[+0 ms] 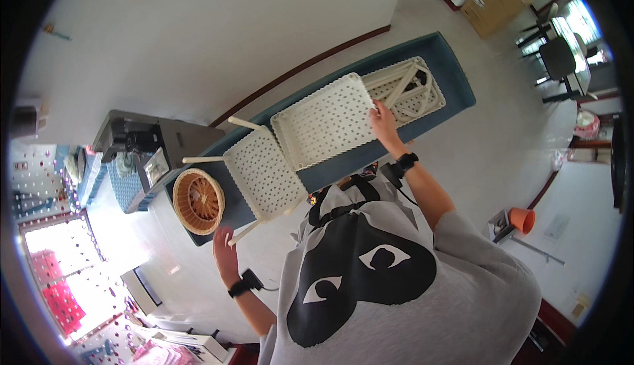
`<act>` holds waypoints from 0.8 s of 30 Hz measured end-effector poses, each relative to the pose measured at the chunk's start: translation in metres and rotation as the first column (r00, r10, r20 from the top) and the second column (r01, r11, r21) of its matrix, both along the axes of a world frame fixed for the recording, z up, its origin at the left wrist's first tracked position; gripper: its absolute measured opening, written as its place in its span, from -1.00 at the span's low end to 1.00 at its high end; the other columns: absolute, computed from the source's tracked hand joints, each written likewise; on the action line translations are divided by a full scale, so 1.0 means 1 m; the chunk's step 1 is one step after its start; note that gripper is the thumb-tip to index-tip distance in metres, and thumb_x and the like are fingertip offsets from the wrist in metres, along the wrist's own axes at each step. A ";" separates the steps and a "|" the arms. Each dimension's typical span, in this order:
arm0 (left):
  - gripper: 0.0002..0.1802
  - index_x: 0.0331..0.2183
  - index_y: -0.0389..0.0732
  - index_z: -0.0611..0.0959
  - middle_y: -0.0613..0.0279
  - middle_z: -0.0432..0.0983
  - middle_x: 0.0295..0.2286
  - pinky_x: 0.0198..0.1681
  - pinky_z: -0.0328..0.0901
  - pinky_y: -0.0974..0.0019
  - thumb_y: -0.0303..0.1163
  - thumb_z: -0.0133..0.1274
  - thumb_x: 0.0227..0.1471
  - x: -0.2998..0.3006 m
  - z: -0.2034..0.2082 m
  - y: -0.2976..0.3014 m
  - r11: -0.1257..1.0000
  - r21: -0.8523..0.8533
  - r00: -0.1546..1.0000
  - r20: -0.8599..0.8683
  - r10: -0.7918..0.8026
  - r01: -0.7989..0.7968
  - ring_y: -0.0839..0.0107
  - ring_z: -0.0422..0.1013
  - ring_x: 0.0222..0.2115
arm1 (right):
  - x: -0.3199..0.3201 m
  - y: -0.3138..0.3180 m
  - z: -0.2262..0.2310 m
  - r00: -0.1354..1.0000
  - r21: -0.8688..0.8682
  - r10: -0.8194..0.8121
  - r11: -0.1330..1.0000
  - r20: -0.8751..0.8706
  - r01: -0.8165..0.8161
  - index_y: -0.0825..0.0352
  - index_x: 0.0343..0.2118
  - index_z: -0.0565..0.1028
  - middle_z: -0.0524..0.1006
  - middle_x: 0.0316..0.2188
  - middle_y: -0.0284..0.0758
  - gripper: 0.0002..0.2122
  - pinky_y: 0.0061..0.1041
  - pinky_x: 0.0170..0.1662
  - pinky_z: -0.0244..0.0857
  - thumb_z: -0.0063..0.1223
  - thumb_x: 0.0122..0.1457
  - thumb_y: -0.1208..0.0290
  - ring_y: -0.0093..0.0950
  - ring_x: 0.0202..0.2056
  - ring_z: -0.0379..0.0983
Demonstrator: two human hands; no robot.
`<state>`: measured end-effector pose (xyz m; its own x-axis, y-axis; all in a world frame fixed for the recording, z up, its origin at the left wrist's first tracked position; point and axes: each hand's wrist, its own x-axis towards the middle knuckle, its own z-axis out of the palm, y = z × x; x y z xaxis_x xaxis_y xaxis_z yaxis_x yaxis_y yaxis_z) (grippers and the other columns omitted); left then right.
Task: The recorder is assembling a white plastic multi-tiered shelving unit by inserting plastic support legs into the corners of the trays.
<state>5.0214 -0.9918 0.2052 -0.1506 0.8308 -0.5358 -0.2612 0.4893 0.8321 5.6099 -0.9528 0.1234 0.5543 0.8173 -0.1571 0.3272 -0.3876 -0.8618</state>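
Observation:
A white perforated shelf tray [264, 170] with short post legs lies tilted on the long blue-grey table. One leg [245, 232] points toward my left hand [226, 254], whose fingers are closed at its tip. Beside it, a larger white perforated tray [323, 124] with scalloped rims lies across the table, meeting the legged tray along one side. At this tray's right edge is my right hand [384, 125], its thumb and fingers closed on the rim. Farther right, another white perforated tray [432, 105] holds several loose white poles [403, 91] and a small black item.
A round wicker basket [214, 197] stands at the table's left end, near my left hand. The blue-grey table [456, 78] runs along a white wall. A dark grey cabinet [188, 142] adjoins its left end. Chairs [558, 58] stand far right; an orange bucket [522, 220] is at right.

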 end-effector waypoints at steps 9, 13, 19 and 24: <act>-0.64 -0.15 -0.21 0.53 0.19 0.51 -0.44 -0.48 0.29 0.46 -0.19 -0.11 0.11 0.038 -0.092 -0.081 0.823 -0.516 0.863 -0.276 -0.422 0.237 0.48 0.39 -0.52 | 0.077 0.002 0.012 0.822 -0.081 0.147 0.989 0.550 -0.123 0.27 0.01 0.37 0.37 -0.04 -0.21 -0.63 -0.16 0.04 0.17 -0.02 0.09 0.51 -0.19 0.03 0.25; -0.73 -0.20 -0.26 0.56 0.19 0.54 -0.48 -0.51 0.29 0.48 -0.33 -0.10 0.13 0.142 -0.082 -0.068 0.622 -0.462 0.587 -0.240 -0.774 0.632 0.51 0.41 -0.57 | 0.114 -0.011 0.001 0.609 -0.197 0.281 0.959 0.742 -0.203 0.14 0.04 0.37 0.29 0.06 -0.26 -0.49 -0.14 0.15 0.04 0.08 -0.06 0.58 -0.21 0.16 0.11; -0.76 -0.21 -0.27 0.54 0.05 0.55 -0.50 -0.41 0.34 0.29 -0.40 -0.13 0.12 0.259 -0.058 -0.039 0.509 -0.301 0.285 -0.556 -0.781 0.806 0.31 0.49 -0.48 | 0.139 0.008 -0.002 0.527 -0.234 0.392 0.910 0.754 -0.342 0.18 -0.04 0.44 0.40 -0.04 -0.30 -0.60 -0.20 0.20 0.02 0.01 0.00 0.59 -0.25 0.15 0.16; -0.81 -0.21 -0.23 0.52 0.10 0.47 -0.49 -0.39 0.32 0.25 -0.50 -0.08 0.09 0.344 0.008 -0.004 0.595 -0.075 0.355 -0.741 -0.571 0.801 0.21 0.42 -0.48 | 0.146 0.021 0.032 0.667 0.114 0.231 0.895 0.708 -0.430 0.22 -0.12 0.46 0.47 -0.17 -0.29 -0.69 -0.28 0.13 0.11 -0.03 0.03 0.60 -0.30 0.04 0.28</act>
